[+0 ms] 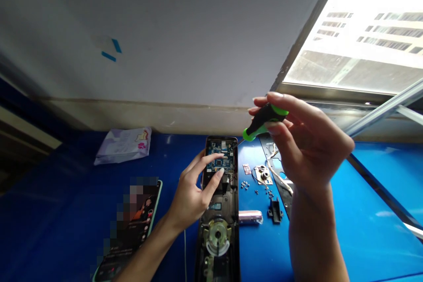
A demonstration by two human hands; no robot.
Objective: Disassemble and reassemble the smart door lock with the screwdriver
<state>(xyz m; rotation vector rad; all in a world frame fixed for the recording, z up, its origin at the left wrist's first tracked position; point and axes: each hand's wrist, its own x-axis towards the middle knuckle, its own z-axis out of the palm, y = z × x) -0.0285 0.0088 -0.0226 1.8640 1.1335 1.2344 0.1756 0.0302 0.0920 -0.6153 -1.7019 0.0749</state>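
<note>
Gripping the screwdriver (pixel 264 122) by its green and black handle, the right hand (pixel 309 143) is closed, fingers above and thumb below. The shaft slants down leftward to the upper right edge of the casing (pixel 232 208); contact at the tip cannot be determined. The left hand (pixel 191 194) grasps nothing: index finger and thumb, held apart, rest over the board (pixel 219 163) in the casing's upper end. The casing lies lengthwise on the blue table (pixel 267 255), dial (pixel 218 237) toward the near end. Noted to its right: loose screws (pixel 245 185), a module (pixel 263 175), a black bracket (pixel 275 211) and a pink cylinder (pixel 250 217), close beside the casing. Noted to its left: a phone (pixel 142 224) and, farther back, a packet (pixel 124 145).
</note>
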